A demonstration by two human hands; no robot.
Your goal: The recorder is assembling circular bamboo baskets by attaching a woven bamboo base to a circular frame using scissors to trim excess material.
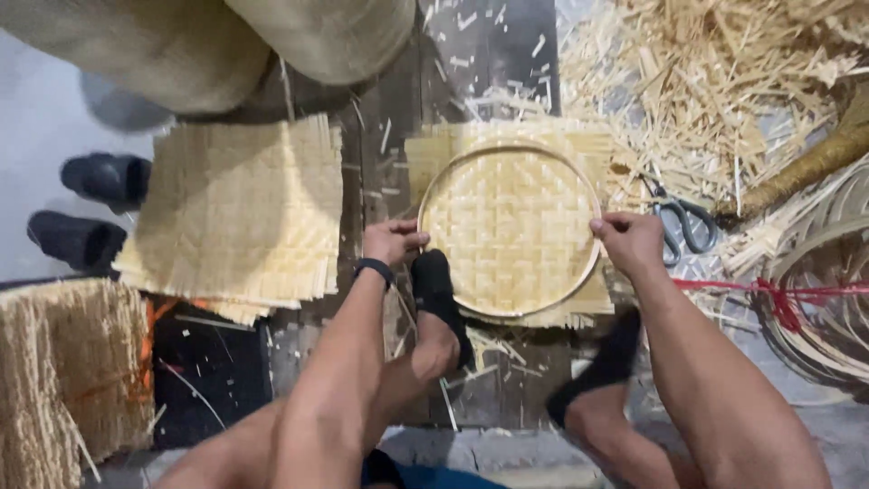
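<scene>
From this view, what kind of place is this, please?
Probably a bamboo-weaving workshop, with work done on the floor: both hands grip a hoop on a woven mat, beside scissors and a pile of offcuts.

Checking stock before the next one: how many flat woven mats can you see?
2 for sure: one under the hoop both hands grip, a stack to its left. That stack and the lower-left bundle may hide more.

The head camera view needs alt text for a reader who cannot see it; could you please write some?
Seen from above, a seated person's left hand and right hand grip opposite sides of a round hoop pressed onto a woven bamboo mat. Scissors and loose bamboo strips lie to the right, a stack of woven mats to the left.
</scene>
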